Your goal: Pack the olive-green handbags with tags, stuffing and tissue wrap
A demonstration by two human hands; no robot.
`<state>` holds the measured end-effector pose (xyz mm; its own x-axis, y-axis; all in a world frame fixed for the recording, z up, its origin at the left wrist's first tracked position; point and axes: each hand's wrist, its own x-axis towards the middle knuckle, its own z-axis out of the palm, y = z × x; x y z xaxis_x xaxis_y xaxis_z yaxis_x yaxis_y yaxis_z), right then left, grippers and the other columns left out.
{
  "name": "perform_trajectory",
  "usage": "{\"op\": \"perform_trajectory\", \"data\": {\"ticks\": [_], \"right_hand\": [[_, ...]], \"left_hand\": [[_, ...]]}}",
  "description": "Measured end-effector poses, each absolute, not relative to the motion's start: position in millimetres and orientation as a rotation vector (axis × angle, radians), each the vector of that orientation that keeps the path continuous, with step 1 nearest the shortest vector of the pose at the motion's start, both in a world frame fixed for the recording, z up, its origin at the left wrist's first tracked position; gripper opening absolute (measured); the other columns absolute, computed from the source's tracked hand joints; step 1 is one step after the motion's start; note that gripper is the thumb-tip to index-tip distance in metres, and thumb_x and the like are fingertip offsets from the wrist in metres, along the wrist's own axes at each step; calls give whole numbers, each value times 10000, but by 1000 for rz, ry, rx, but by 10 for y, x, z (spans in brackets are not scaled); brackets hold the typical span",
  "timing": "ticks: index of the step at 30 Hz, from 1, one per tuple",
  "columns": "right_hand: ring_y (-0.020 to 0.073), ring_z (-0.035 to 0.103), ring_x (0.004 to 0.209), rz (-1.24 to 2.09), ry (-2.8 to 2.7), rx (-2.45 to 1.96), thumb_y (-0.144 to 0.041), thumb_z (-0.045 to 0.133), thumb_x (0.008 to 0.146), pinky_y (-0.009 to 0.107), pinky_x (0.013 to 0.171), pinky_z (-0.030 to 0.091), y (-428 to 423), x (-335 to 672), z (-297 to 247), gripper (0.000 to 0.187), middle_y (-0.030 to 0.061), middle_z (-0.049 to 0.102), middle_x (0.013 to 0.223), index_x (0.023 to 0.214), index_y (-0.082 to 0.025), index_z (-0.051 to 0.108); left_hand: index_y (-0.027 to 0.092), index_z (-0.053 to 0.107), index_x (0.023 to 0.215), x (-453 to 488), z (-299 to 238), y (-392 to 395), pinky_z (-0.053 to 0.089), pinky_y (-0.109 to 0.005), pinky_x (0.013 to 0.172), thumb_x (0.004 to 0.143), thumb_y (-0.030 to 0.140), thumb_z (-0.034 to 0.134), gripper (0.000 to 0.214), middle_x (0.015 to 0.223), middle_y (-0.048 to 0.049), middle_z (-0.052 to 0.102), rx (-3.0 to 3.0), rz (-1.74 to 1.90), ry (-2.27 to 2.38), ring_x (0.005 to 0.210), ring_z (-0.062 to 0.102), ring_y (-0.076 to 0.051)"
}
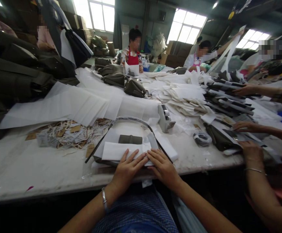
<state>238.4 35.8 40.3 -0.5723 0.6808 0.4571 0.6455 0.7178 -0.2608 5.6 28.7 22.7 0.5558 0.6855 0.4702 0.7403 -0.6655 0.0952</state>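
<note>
In front of me at the table's edge lies a dark handbag with its long strap looped out behind it. White foam sheet is folded across the bag. My left hand rests on the foam's front edge with fingers stretched out. Beside it, nearly touching at the fingertips, my right hand lies flat with its fingers extended. Neither hand grips anything. Part of the bag is hidden beneath the foam and my hands. A grey tape dispenser stands just behind the bag.
Tags with strings are heaped to the left, before overlapping white sheets. Dark bags pile up at far left. A coil of clear tape lies rightward, near a co-worker's hands on another bag. Other people work across the table.
</note>
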Motion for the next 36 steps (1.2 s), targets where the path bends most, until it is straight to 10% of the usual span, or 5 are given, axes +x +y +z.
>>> {"op": "perform_trajectory", "data": {"ticks": [12, 24, 36], "right_hand": [[291, 406, 1408, -106, -2370, -929, -260, 613, 963, 550, 1171, 356, 4, 2499, 287, 486, 136, 543, 1438, 1426, -168, 497], [202, 712, 1022, -13, -2232, -761, -86, 544, 957, 375, 934, 585, -55, 2242, -104, 265, 71, 766, 1053, 1131, -202, 708], [174, 733, 961, 199, -2125, -864, -60, 426, 966, 313, 897, 584, -547, 2252, 79, 334, 40, 779, 983, 1065, -215, 705]], "left_hand": [[309, 484, 1433, 59, 347, 242, 200, -582, 1216, 959, 335, 560, 480, 1489, -10, 503, -2757, -656, -1239, 1413, 410, -279], [299, 545, 1382, 86, 274, 258, 187, -546, 1229, 975, 348, 540, 410, 1454, 5, 536, -2642, -673, -1149, 1375, 464, -272], [334, 484, 1431, 82, 214, 235, 200, -563, 1221, 990, 267, 516, 447, 1475, 4, 510, -2642, -623, -1171, 1407, 422, -262]]}}
